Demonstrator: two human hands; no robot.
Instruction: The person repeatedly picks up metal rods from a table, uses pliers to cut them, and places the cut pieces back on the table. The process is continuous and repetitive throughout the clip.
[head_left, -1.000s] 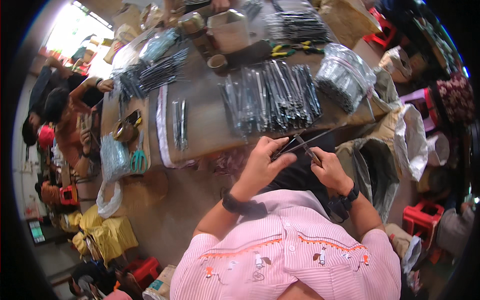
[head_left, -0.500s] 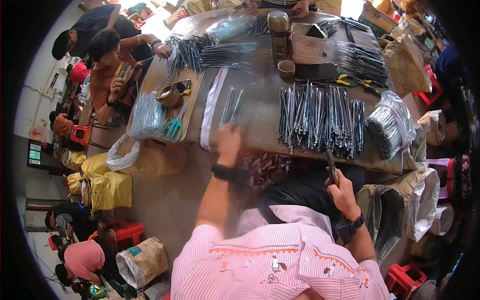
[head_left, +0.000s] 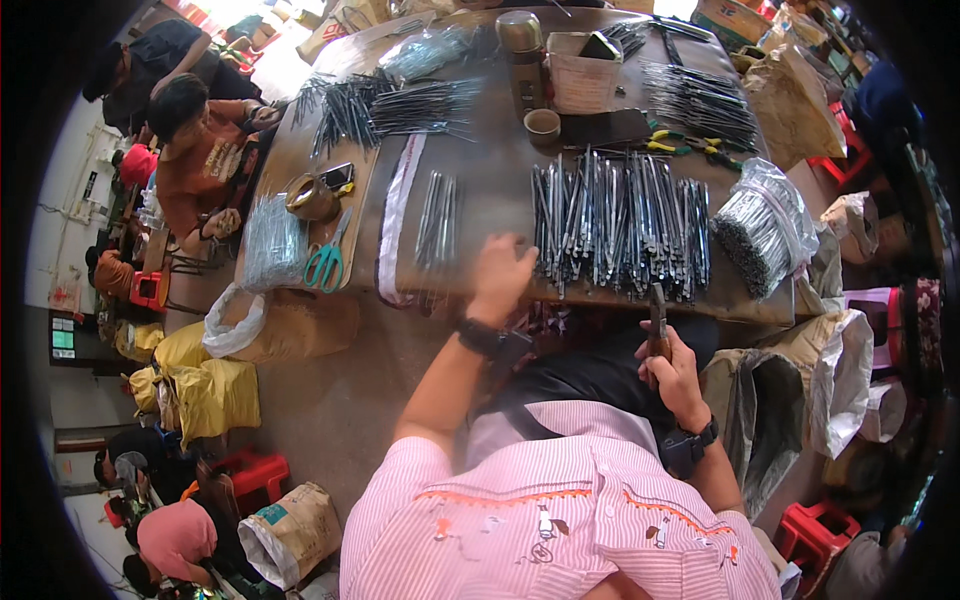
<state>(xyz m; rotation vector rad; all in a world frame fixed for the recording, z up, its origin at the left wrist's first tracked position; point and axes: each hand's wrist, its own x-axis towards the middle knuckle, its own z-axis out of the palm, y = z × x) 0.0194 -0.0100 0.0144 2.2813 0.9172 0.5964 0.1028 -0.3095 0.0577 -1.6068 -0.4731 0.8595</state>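
Observation:
My left hand (head_left: 503,277) is over the table's near edge, fingers apart and nothing visible in them. Its fingertips are close to the left end of a wide row of thin dark metal strips (head_left: 620,220). On its other side lies a small group of similar strips (head_left: 437,220). Below the row's near ends, my right hand (head_left: 672,375) is closed round the brown handle of a hand tool (head_left: 657,325). The tool's dark metal end points up toward the strips; its exact kind is unclear.
A plastic-wrapped bundle of strips (head_left: 765,225) lies at the right. Pliers (head_left: 690,142), a thermos (head_left: 523,65), a cup (head_left: 542,126) and a bin (head_left: 583,75) stand farther back. Scissors (head_left: 328,262) and a tape roll (head_left: 312,198) lie left. A co-worker (head_left: 205,165) sits there.
My left hand has moved right, from beside the small group of strips to the wide row. That small group now shows more strips. The right hand still holds the tool.

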